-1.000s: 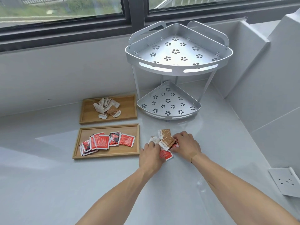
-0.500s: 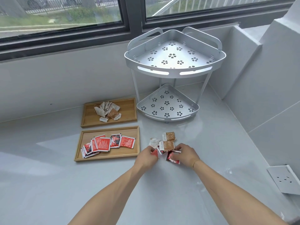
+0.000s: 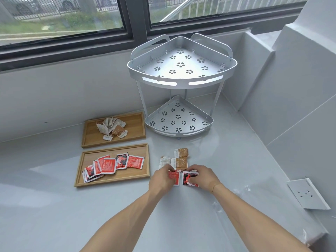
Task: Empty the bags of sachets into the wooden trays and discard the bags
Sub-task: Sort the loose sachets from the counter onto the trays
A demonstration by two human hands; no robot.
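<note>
Two wooden trays lie on the white counter. The far tray (image 3: 138, 124) holds several beige and brown sachets (image 3: 111, 126); the near tray (image 3: 143, 176) holds several red sachets (image 3: 116, 165). To their right, loose brown and white sachets (image 3: 180, 160) lie on the counter. Just below them my left hand (image 3: 161, 180) pinches a red sachet (image 3: 174, 176), and my right hand (image 3: 203, 177) rests on a red-and-black sachet (image 3: 189, 179). A crumpled clear plastic bag (image 3: 241, 190) lies right of my right forearm.
A silver two-tier corner rack (image 3: 181, 82) stands behind the loose sachets. A white wall socket plate (image 3: 307, 193) sits at the right, where the tiled wall rises. A window runs along the back.
My hands have drawn the red sachets toward me, apart from the brown and white ones, which stay behind on the counter. The view has tilted upward.
</note>
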